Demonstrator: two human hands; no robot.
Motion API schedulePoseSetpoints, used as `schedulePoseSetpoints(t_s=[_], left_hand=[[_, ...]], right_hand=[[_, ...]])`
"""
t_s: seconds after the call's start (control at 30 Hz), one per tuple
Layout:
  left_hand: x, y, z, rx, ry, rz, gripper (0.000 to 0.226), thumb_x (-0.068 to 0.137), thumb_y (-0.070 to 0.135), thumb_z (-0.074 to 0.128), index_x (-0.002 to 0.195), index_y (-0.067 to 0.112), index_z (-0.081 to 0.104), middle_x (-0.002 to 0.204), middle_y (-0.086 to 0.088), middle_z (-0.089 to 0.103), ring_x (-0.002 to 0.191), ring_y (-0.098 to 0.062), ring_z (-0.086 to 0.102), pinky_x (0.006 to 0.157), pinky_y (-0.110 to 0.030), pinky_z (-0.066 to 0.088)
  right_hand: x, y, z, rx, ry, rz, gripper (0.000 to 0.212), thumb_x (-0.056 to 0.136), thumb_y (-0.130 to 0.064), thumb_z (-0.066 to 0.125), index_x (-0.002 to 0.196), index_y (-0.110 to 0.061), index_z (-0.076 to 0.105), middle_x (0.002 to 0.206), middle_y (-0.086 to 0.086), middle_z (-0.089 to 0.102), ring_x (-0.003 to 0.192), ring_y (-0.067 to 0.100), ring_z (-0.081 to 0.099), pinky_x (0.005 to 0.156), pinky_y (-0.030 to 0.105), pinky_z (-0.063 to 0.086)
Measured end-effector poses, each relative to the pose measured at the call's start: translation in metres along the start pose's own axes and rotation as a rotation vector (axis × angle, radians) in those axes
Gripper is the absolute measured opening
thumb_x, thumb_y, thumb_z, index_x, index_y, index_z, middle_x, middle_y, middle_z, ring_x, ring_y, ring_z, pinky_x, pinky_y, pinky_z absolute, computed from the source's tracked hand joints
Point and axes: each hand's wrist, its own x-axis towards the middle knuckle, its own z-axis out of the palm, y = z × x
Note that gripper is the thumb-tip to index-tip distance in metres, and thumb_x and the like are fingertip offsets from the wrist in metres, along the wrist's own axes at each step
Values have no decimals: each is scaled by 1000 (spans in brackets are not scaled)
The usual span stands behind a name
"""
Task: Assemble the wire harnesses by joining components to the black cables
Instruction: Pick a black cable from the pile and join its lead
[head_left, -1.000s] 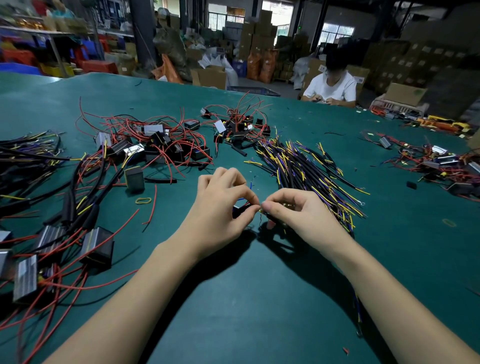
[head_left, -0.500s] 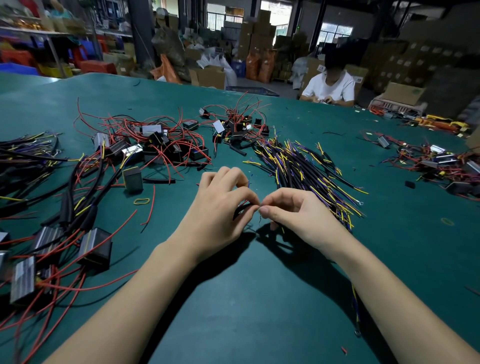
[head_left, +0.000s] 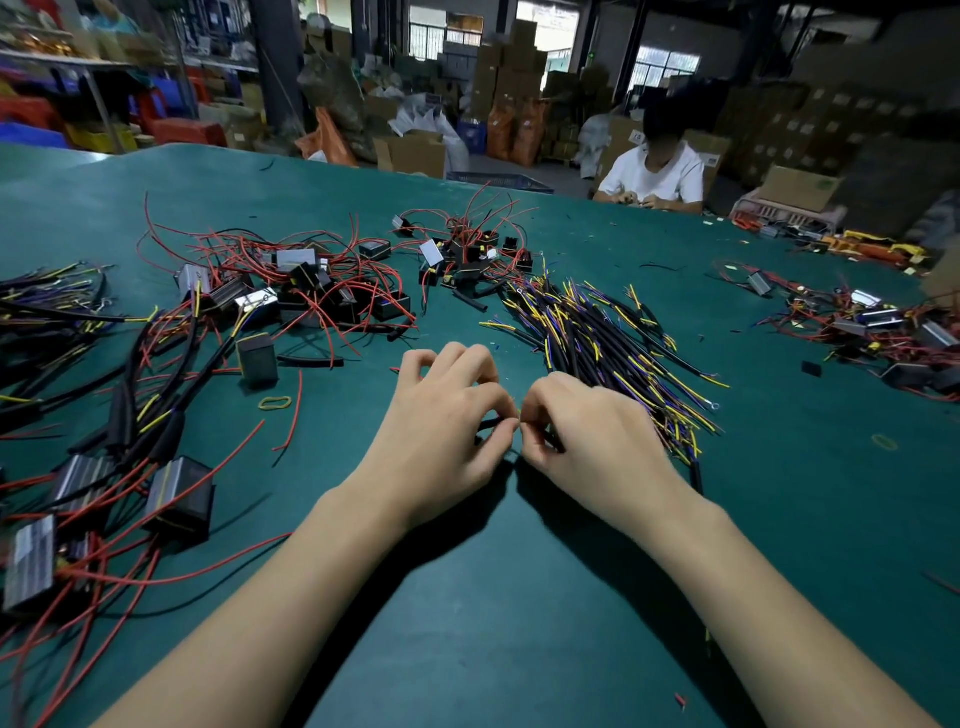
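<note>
Left hand (head_left: 441, 431) & right hand (head_left: 587, 441) meet fingertip to fingertip at table (head_left: 493, 623) centre, both pinching a black cable (head_left: 491, 423), mostly hidden by fingers. Cable pile (head_left: 613, 338) just behind right hand; red-wired modules (head_left: 311, 291) behind left; loose rubber band (head_left: 275, 403) nearby.

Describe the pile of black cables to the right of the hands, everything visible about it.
The pile of black cables lies loose on the green table, fanned from upper left to lower right. Each is a thin, black-sheathed length with yellow and purple wire ends sticking out; at least one lower-right end carries a small metal ring terminal. The strands overlap untidily, unbundled. The pile's near edge runs behind the right hand, so contact there cannot be told.
</note>
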Motion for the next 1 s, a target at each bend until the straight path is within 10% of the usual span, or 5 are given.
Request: schedulePoseSetpoints(t_s=[0.23,0.4,0.73,1.0], left_hand=[[4,1,2,-408,83,-342,15,86,25,66,73,31,65,82,5,49,88,-10,47,89,-32,26],[-1,2,7,-272,115,-253,5,85,26,68,80,25,70,83,6,47,86,-10,47,86,-31,25],[0,0,7,-282,80,-181,15,82,33,58,80,23,69,85,6,44,87,-8,43,88,-30,24],[-1,-2,9,-320,36,-187,11,80,32,61,78,24,69,83,7,44,87,-10,46,87,-30,23]], right_hand=[[5,-10,6,-197,149,-89,11,83,-11,67,74,-10,60,66,4,56,48,22,55,39,29,34],[-1,-4,4,-106,37,-70,29,91,-24,40,82,-10,64,70,2,62,42,26,55,35,25,31],[0,-8,5,-198,15,31,28,89,-26,44,77,-13,66,64,1,64,41,27,57,41,21,23],[-5,6,6,102,-137,84,18,96,-36,47,102,-25,60,93,-5,65,85,25,61,64,36,46]])
